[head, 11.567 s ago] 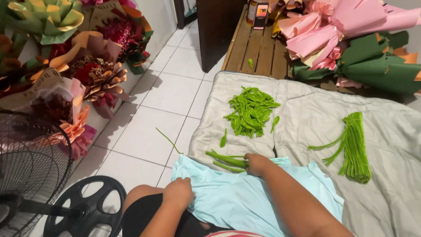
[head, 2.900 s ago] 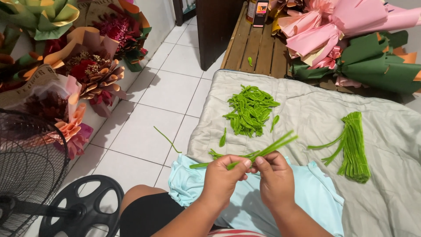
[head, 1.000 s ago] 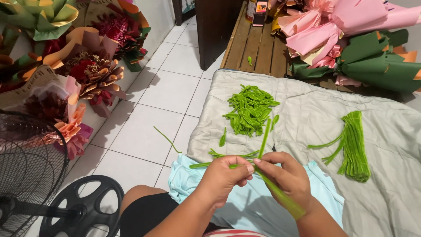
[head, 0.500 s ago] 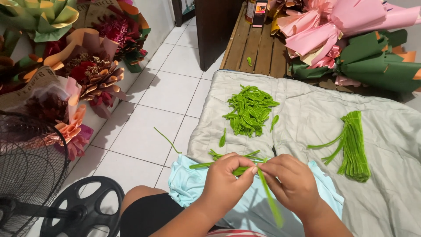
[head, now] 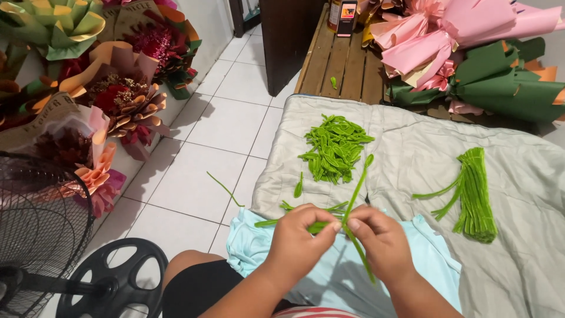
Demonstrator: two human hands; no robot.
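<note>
I pinch a green stem (head: pixel 355 197) between my left hand (head: pixel 300 240) and right hand (head: pixel 381 238), low in the frame, to twist small leaves (head: pixel 294 215) on.

The fan (head: pixel 41 235) is cut off at the left edge; fingers (head: pixel 329 227) hide the stem's (head: pixel 356 194) middle.

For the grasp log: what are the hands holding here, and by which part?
Both hands pinch one green stem: the left hand and right hand meet fingertip to fingertip around the middle of the stem, leaving its leaf-tipped upper end and its lower end free.
</note>
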